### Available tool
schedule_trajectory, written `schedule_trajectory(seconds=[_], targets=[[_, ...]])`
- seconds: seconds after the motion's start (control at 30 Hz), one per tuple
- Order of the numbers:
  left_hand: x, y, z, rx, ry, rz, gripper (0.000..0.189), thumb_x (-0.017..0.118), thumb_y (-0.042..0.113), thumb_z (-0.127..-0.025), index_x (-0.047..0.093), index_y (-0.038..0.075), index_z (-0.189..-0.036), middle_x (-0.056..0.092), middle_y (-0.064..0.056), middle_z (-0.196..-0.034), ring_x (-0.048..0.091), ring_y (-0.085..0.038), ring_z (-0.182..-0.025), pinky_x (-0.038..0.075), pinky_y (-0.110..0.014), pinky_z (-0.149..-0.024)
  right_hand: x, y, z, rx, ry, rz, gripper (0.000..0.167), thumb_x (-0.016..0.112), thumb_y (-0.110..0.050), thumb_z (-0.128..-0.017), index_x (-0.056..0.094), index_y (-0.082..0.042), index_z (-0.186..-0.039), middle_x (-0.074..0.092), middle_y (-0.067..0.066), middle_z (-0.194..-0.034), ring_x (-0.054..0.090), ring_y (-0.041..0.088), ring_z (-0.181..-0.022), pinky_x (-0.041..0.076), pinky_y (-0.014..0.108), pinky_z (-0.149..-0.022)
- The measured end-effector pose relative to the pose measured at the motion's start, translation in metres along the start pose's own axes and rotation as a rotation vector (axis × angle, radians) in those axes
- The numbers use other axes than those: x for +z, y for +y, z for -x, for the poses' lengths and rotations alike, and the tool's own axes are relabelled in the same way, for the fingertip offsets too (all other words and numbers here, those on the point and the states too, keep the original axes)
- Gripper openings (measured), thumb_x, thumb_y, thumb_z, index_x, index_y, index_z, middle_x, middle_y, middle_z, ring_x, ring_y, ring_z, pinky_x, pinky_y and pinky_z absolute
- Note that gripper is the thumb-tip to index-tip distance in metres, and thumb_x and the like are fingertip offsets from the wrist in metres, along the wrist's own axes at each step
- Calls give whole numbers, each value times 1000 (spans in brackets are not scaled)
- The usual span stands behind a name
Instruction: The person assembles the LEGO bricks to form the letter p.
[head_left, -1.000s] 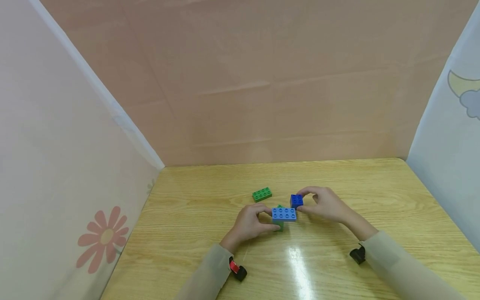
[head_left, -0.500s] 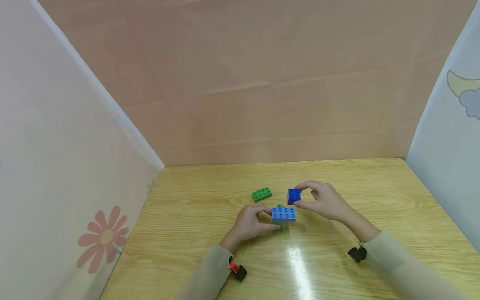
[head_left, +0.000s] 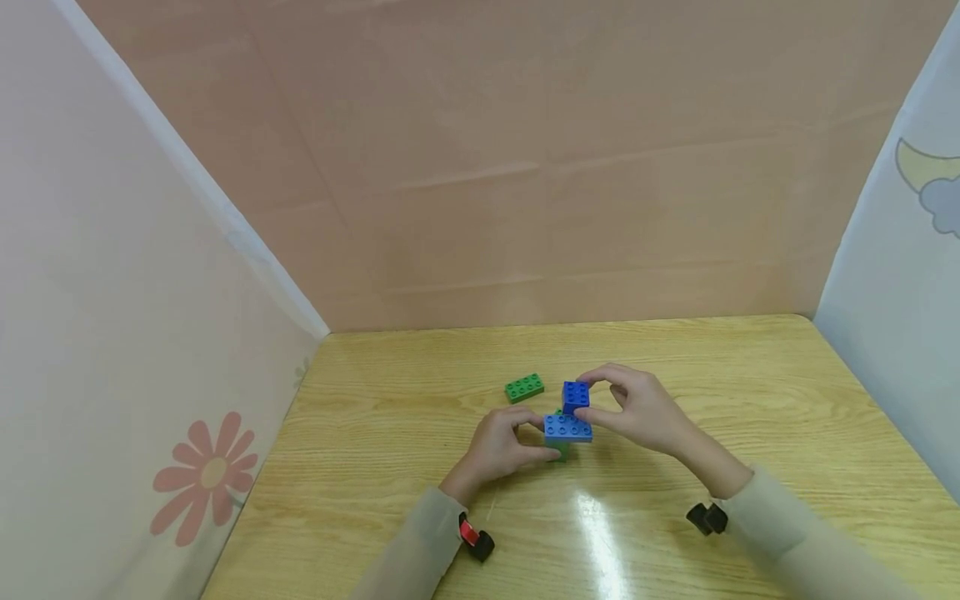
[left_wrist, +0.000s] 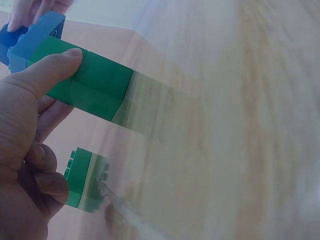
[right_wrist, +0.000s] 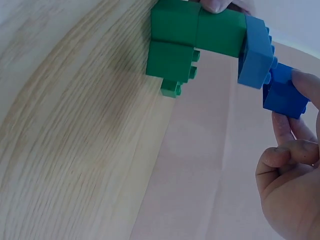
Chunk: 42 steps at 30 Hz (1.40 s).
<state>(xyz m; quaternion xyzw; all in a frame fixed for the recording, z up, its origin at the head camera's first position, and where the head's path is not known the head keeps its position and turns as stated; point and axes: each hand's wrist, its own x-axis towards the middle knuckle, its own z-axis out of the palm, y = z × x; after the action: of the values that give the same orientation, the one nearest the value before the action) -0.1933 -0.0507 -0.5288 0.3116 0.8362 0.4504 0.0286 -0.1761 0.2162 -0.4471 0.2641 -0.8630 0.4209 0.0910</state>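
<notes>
My left hand (head_left: 501, 450) holds a stack of green bricks (left_wrist: 82, 75), thumb across its side. On top lies a light blue eight-stud brick (head_left: 567, 429), overhanging to the right. My right hand (head_left: 637, 412) pinches a dark blue brick (head_left: 576, 393) between thumb and fingers. In the right wrist view this brick (right_wrist: 286, 95) meets the studded face of the light blue one (right_wrist: 257, 55) near its end; whether it is pressed on I cannot tell. The stack's studded lower green part (right_wrist: 170, 60) shows there too. My left hand hides some of the green bricks.
A loose green brick (head_left: 524, 388) lies behind the stack on the wooden table (head_left: 405, 392). A pinkish backdrop (head_left: 525, 208) rises at the table's back edge. White panels (head_left: 112, 333) stand at the sides.
My right hand has lifted the dark blue brick, then carried it left to over the rear of the light blue brick. My left hand and the stack have stayed put.
</notes>
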Motion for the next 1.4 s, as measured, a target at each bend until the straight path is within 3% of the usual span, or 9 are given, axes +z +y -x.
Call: schedule_trajectory(seconds=[0.47,1.17,1.4], targets=[[0,0,-1,18,13,-22,32,92,36,-81,79,22,-107,72,18,-102,42,-5,-60,37,-20,-54,13,-11,-1,-75,-39,-50,37,89,-23,-85,73,-20,-118,67,-13,-102,32,3,-58,32,22,-52],[0,0,-1,5,1,-22,35,91,37,-82,79,22,-112,72,18,-105,47,-8,-66,37,-20,-57,19,-17,-2,-58,-81,-25,35,88,-26,-86,74,-16,-117,66,-13,-98,32,2,-62,32,24,-55],[-1,-1,0,7,-2,-17,35,91,36,-82,79,23,-113,72,18,-105,47,-7,-67,37,-20,-57,18,-17,-4,-123,-98,18,35,89,-24,-84,74,-17,-115,68,-15,-102,45,12,-63,37,24,-57]])
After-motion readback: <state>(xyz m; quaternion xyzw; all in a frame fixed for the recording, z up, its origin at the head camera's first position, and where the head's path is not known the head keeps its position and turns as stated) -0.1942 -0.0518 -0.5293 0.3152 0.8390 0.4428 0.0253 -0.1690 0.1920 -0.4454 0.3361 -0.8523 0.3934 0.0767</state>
